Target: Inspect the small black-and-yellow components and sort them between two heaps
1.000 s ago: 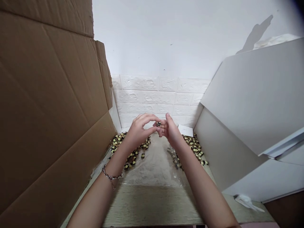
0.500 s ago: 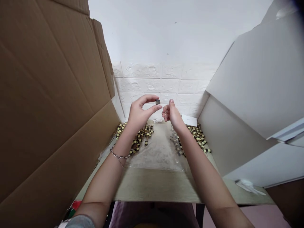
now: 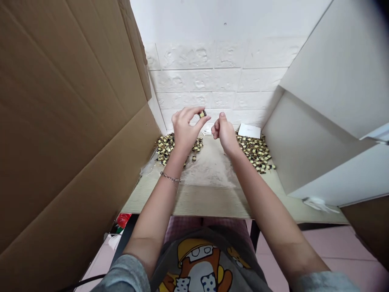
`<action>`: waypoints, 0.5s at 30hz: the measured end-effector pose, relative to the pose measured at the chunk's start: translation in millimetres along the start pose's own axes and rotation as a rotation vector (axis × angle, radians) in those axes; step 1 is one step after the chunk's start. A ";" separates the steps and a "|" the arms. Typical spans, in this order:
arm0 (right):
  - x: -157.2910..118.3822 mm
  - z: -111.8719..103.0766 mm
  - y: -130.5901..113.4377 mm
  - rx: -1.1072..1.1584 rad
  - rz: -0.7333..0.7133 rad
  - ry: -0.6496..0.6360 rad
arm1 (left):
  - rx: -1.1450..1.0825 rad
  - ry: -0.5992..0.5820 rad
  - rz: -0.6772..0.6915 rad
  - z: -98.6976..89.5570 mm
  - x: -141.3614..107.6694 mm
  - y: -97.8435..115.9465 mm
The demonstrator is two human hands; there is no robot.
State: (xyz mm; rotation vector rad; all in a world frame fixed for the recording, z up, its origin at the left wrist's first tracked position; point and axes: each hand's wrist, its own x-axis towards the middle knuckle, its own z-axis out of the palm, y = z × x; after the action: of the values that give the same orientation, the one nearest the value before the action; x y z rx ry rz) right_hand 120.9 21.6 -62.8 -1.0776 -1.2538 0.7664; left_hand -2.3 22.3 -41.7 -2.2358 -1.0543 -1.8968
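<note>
Left hand point(image 3: 186, 129) raised, pinching a part point(image 3: 202, 114); right hand point(image 3: 227, 134) curled, thumb up, palm hidden; left heap point(image 3: 165, 147) and right heap point(image 3: 254, 153) on far desk point(image 3: 209, 201).

Yellow-black part point(image 3: 202, 114) between left fingers point(image 3: 197, 109), curled right hand point(image 3: 225, 133) nearby, heaps of similar parts point(image 3: 255, 153) on table point(image 3: 209, 202).

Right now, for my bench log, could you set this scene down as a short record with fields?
Left hand: pinches one small black-and-yellow part above the table
Right hand: curled, thumb extended; contents hidden
Left pile: many similar parts, partly behind the left arm
Right pile: many similar parts
White card: at the right pile's far edge
Plastic sheet: between the piles
Bracelet: around the left forearm
</note>
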 end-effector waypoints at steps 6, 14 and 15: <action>-6.3 6.9 11.6 0.301 0.056 0.110 | 0.232 -0.006 0.124 -0.2 -19.1 -10.4; -13.9 7.8 19.3 0.286 0.024 0.126 | 0.131 -0.079 0.013 8.5 -34.9 -19.1; -15.3 5.5 19.1 0.260 0.022 0.146 | 0.109 -0.093 -0.014 9.4 -37.1 -19.4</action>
State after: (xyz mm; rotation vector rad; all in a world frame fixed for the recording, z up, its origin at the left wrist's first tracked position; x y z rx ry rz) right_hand 114.6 15.3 -86.2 -0.9193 -0.9903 0.8277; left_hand -5.1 23.8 -84.5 -2.2816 -1.1586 -1.7097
